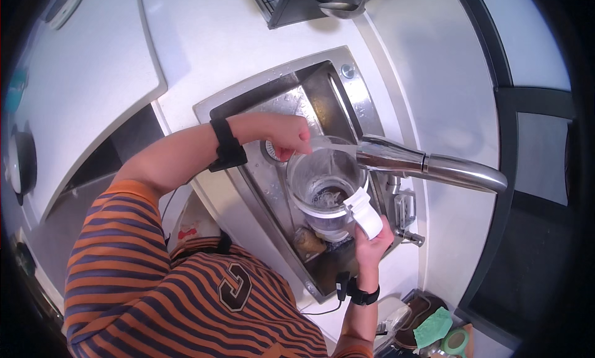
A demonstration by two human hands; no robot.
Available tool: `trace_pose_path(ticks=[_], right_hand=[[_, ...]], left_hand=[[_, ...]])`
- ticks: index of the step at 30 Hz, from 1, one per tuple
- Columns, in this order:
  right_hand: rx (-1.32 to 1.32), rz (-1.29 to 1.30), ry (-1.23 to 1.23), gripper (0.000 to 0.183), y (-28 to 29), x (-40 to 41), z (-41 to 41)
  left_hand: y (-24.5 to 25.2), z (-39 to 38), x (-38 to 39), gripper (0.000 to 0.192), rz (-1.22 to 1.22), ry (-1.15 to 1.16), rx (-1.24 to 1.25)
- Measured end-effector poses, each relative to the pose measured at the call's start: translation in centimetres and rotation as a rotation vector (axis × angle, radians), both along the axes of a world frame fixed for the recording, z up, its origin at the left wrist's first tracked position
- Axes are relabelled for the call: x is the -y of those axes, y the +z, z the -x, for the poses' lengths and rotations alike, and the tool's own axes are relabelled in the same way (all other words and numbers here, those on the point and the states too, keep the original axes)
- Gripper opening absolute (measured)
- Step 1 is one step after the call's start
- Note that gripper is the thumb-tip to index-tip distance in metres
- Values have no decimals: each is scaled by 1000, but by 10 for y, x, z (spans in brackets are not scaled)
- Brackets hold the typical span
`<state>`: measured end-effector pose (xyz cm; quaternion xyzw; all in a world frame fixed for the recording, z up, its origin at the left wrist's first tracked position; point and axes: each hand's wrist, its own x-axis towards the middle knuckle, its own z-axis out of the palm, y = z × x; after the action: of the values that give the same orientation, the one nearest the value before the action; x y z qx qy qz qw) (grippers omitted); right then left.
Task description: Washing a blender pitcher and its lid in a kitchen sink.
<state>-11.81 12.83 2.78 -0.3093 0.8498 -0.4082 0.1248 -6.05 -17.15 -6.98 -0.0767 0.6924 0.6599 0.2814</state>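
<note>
My right hand [373,243] grips the white handle [365,214] of a clear jug [301,179], which is tilted over the stainless steel sink [223,108]. A little clear liquid with bubbles shows at the jug's bottom. My left hand [290,134] is curled at the jug's rim on the far side from the handle; whether it holds something is unclear. The chrome faucet head [388,154] points at the jug's mouth. A pale streak, apparently water, runs between the faucet and my left hand.
A brownish lump [309,241] lies in the sink beneath the jug, and the drain [272,151] is partly behind my left hand. A dark rack [297,7] and a metal ladle [341,9] are at the back. A green cloth [432,328] lies among items at lower right.
</note>
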Motion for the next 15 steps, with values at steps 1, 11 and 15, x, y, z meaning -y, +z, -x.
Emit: trace_pose_path(ticks=[1, 11, 15], right_hand=[[0, 0, 0, 11, 0, -1, 1], [74, 30, -119, 12, 3, -3, 0], [22, -23, -93, 13, -2, -3, -3]], left_hand=[[-1, 0, 3, 24, 0, 0, 0], [4, -9, 10, 25, -437, 24, 19], [-10, -2, -4, 25, -84, 52, -33]])
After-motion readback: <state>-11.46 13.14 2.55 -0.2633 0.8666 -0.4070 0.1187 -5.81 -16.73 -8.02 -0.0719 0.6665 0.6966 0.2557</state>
